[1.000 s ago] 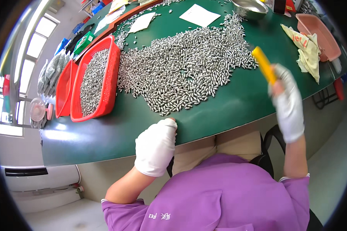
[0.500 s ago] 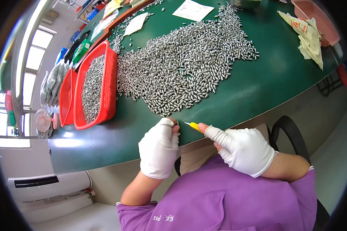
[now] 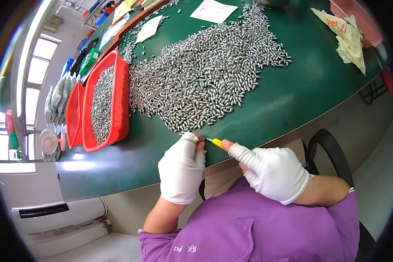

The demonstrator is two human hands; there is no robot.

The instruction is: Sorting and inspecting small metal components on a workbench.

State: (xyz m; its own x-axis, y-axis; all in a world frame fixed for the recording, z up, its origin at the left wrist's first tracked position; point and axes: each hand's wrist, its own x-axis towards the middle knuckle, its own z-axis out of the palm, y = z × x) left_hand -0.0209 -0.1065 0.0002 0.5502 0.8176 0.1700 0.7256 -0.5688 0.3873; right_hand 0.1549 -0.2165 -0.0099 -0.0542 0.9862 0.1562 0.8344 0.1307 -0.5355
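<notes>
My left hand (image 3: 182, 168), in a white glove with bare fingertips, is closed in a pinch at the near edge of the metal parts. Whatever is between its fingertips is too small and hidden to make out. In my right hand (image 3: 273, 172), gloved the same way, is a yellow-handled tool (image 3: 217, 143) with a thin metal tip. That tip points left and ends close by the left fingertips. Just beyond both hands spreads a wide heap of small silvery metal parts (image 3: 205, 74), ridged and bullet-shaped, on the green table (image 3: 288, 105).
Left of the heap stands a red plastic basket (image 3: 121, 96) of the same parts, with another red basket (image 3: 74, 115) against it. Paper sheets (image 3: 213, 11) lie at the back. A pale yellow cloth (image 3: 349, 43) and a pink bin (image 3: 362, 22) are at the far right.
The view has shifted slightly. Both hands hold nearly the same pose, and the yellow-handled tool's tip now sits a little closer to the left fingertips.
</notes>
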